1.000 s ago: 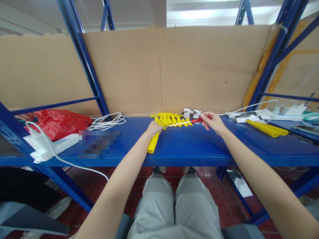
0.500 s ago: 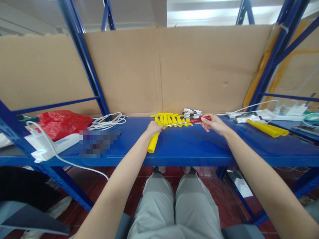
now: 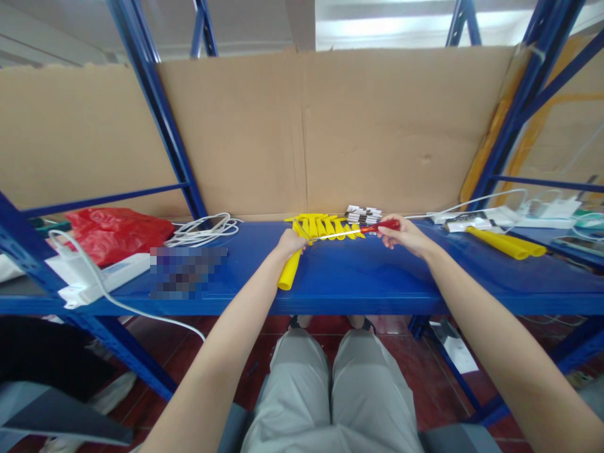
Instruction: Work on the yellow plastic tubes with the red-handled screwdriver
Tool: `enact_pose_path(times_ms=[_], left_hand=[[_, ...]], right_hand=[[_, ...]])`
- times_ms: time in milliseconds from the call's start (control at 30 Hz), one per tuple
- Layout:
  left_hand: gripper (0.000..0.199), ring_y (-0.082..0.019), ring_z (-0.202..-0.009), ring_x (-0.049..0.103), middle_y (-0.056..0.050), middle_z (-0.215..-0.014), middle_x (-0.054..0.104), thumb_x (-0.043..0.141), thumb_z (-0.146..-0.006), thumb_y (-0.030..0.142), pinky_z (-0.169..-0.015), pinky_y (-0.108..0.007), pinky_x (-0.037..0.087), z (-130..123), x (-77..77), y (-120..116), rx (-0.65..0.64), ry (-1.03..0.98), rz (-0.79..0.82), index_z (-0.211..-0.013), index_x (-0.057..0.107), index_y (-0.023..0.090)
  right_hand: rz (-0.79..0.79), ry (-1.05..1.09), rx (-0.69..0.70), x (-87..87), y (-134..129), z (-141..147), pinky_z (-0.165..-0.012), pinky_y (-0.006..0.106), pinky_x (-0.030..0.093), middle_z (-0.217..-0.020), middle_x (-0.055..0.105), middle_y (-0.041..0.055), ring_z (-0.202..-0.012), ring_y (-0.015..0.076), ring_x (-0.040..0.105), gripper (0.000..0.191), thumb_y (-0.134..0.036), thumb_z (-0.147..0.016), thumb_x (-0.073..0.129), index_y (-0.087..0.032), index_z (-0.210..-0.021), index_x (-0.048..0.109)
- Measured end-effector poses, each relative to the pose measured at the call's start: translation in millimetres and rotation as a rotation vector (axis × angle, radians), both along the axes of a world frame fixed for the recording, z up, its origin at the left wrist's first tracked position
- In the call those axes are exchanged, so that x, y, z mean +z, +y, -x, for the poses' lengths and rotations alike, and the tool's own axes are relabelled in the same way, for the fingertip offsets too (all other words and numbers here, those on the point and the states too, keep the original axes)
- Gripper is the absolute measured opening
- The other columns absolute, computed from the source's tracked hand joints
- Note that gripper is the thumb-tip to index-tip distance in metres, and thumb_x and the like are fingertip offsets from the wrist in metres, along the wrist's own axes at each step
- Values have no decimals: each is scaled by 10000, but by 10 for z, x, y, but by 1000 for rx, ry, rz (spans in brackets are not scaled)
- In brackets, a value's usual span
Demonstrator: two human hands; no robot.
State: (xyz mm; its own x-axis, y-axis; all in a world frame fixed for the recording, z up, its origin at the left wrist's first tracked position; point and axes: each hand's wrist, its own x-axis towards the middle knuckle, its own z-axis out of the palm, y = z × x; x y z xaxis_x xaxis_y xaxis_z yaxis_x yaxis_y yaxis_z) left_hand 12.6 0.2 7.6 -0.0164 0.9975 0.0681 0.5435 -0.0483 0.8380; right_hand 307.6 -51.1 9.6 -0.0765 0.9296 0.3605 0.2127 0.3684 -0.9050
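Observation:
My left hand (image 3: 289, 243) is wrapped round a yellow tube-like piece (image 3: 289, 272) at the middle of the blue bench; its round end points toward me. My right hand (image 3: 401, 236) grips the red handle of a screwdriver (image 3: 370, 228). The long metal shaft runs left, and its tip meets the yellow piece beside my left thumb. What the tip touches is too small to make out. Behind the shaft lie several yellow parts (image 3: 325, 225) in a row. A stack of small white and dark pieces (image 3: 363, 215) sits at their right end.
To the left are a red plastic bag (image 3: 117, 233), coiled white cable (image 3: 207, 230) and a white power strip (image 3: 116, 274). Two yellow tubes (image 3: 500, 244) lie on the right, near white boxes and cables. A cardboard sheet (image 3: 377, 132) stands along the bench's back.
The screwdriver's handle has turned slightly in my right hand, whose fingers have shifted. My left hand and the yellow piece stay where they were.

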Motion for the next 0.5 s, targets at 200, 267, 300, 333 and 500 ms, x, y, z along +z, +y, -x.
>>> enact_pose_path(times_ms=[200, 267, 300, 333, 500], left_hand=[[189, -86, -497, 546, -63, -725, 704, 664, -748, 24, -507, -202, 441, -11, 4, -16, -24, -18, -1, -921, 717, 77], [210, -88, -502, 549, -70, -735, 709, 662, -750, 24, -513, -206, 447, -13, 3, -15, -29, -25, -1, -947, 717, 76], [213, -90, -505, 553, -72, -737, 710, 663, -750, 25, -516, -209, 450, -13, 2, -13, -30, -27, -3, -949, 718, 75], [211, -93, -508, 556, -72, -737, 711, 665, -747, 26, -517, -212, 451, -12, 1, -11, -30, -27, -4, -945, 718, 75], [148, -86, -484, 532, -46, -660, 671, 663, -738, 14, -496, -202, 430, -10, -3, -5, -26, -15, -10, -868, 707, 69]], right_hand=[[-13, -116, -87, 17, 8, 17, -342, 212, 356, -486, 595, 22, -369, 93, 491, 553, -717, -670, 695, -192, -673, 523], [2, -121, -91, 20, 6, 20, -325, 210, 333, -486, 596, 23, -356, 92, 486, 558, -728, -674, 682, -195, -670, 517], [3, -111, -85, 18, 4, 20, -325, 206, 333, -506, 607, 20, -361, 90, 491, 549, -718, -673, 692, -196, -691, 521], [2, -92, -77, 15, 3, 20, -329, 203, 340, -536, 622, 14, -371, 89, 500, 540, -700, -665, 713, -197, -723, 524], [-20, 15, -30, -5, -1, 20, -373, 200, 392, -643, 667, -30, -416, 85, 528, 608, -604, -550, 839, -223, -868, 487]])
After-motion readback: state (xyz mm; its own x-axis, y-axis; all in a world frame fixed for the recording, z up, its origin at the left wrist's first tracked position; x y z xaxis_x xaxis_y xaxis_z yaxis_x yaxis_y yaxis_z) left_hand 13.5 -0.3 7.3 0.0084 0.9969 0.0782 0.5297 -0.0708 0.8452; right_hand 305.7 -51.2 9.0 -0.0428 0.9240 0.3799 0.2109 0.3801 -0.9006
